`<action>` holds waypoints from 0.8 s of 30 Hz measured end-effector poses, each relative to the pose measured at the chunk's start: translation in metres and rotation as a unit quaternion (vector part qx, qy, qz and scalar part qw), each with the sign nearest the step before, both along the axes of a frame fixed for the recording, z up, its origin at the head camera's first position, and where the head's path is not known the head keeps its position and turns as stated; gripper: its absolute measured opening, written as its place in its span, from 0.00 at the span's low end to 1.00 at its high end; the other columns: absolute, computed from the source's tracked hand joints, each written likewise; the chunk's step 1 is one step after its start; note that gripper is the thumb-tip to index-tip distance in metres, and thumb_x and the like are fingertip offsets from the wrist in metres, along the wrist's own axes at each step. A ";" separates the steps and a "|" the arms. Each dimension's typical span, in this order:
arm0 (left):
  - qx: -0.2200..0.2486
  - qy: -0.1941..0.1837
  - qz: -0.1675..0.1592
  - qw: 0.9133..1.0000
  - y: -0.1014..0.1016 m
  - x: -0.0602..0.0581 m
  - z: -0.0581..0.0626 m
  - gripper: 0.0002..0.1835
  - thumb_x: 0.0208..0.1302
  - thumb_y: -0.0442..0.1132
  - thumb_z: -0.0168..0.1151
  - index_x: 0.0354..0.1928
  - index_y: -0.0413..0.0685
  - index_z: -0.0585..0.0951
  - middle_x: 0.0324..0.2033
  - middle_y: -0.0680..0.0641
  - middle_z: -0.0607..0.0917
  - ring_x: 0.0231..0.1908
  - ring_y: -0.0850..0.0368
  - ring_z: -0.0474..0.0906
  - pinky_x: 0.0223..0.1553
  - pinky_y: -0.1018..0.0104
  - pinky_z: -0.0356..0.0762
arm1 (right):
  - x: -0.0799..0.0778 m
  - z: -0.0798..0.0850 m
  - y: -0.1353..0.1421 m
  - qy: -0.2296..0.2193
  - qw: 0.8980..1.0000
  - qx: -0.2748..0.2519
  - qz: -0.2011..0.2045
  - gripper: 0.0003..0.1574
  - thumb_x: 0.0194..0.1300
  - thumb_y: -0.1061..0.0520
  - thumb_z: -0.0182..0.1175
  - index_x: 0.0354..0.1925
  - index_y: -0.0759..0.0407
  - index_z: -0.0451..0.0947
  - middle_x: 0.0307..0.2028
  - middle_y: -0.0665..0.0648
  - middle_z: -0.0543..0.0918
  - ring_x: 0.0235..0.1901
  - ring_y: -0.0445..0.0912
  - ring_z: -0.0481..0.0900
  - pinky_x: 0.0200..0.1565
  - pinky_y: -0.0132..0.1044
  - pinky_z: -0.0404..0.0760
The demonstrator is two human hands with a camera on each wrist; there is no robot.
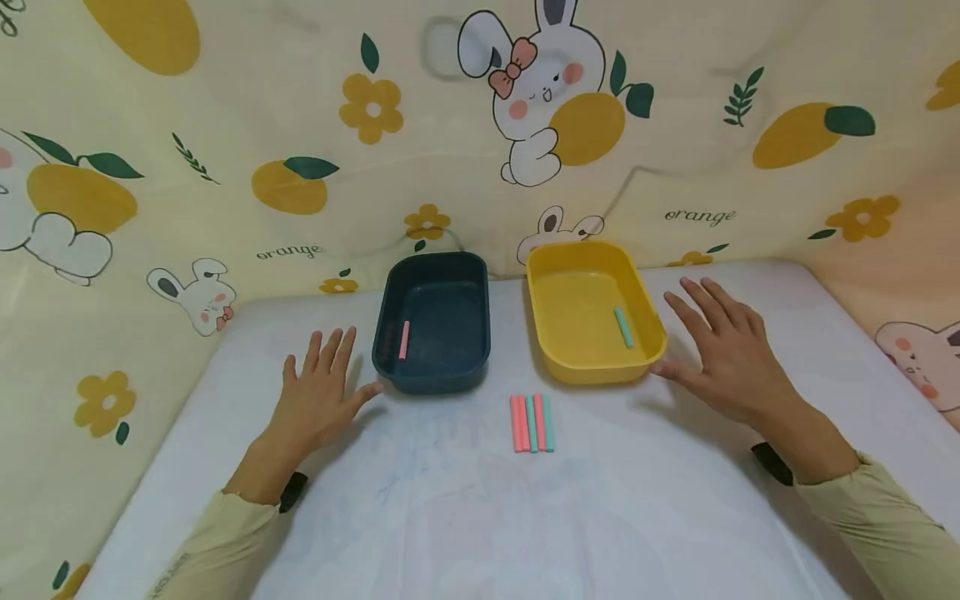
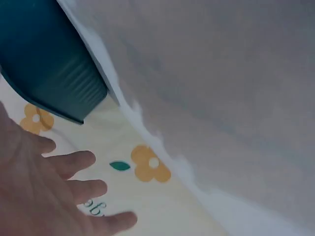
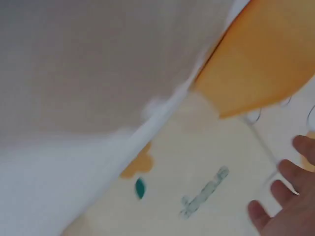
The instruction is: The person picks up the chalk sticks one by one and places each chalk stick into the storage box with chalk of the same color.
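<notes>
My left hand (image 1: 318, 408) has its fingers spread beside the dark blue bin (image 1: 431, 385), thumb tip close to the bin's near left corner. On the other side, my right hand (image 1: 731, 358) is spread too, its thumb tip at the right edge of the yellow bin (image 1: 596, 372). Neither hand holds anything. One pink chalk stick (image 1: 404, 340) lies in the dark blue bin, and one green chalk stick (image 1: 624, 327) lies in the yellow bin. Between the hands, a row of several pink and green chalk sticks (image 1: 532, 423) lies side by side on the table.
The white-covered table (image 1: 480, 517) meets a cream cloth (image 1: 420, 175) printed with rabbits, oranges and flowers at its back. The two bins stand near that back edge with a gap between them. A dark band (image 1: 772, 463) shows under the right wrist.
</notes>
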State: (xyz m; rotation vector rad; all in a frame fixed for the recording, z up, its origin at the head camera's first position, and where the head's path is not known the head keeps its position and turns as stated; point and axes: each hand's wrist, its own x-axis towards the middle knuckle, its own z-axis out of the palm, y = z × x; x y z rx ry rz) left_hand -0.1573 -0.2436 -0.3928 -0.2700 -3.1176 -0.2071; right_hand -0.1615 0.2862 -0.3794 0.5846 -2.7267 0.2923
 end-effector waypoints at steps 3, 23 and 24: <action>0.076 -0.018 -0.009 0.997 0.003 0.001 0.002 0.46 0.74 0.63 0.44 0.80 0.47 0.39 0.79 0.37 0.47 0.78 0.35 0.32 0.70 0.27 0.39 | 0.004 0.002 -0.019 0.029 0.998 -0.011 0.049 0.57 0.61 0.25 0.58 0.77 0.51 0.54 0.78 0.58 0.52 0.78 0.55 0.44 0.64 0.63 0.54; 0.004 0.097 -0.083 0.992 0.015 -0.001 -0.011 0.41 0.75 0.59 0.45 0.77 0.36 0.52 0.74 0.36 0.60 0.76 0.37 0.51 0.69 0.38 0.57 | 0.019 -0.010 -0.116 0.083 0.967 0.040 0.236 0.49 0.56 0.28 0.64 0.67 0.52 0.71 0.62 0.54 0.77 0.63 0.51 0.71 0.62 0.47 0.71; 0.018 0.094 -0.072 0.993 0.017 0.001 -0.012 0.41 0.76 0.59 0.44 0.77 0.37 0.52 0.74 0.36 0.60 0.75 0.37 0.52 0.69 0.38 0.58 | 0.021 -0.010 -0.119 0.068 0.969 0.044 0.231 0.48 0.55 0.28 0.66 0.66 0.51 0.72 0.61 0.53 0.78 0.60 0.49 0.73 0.61 0.46 0.73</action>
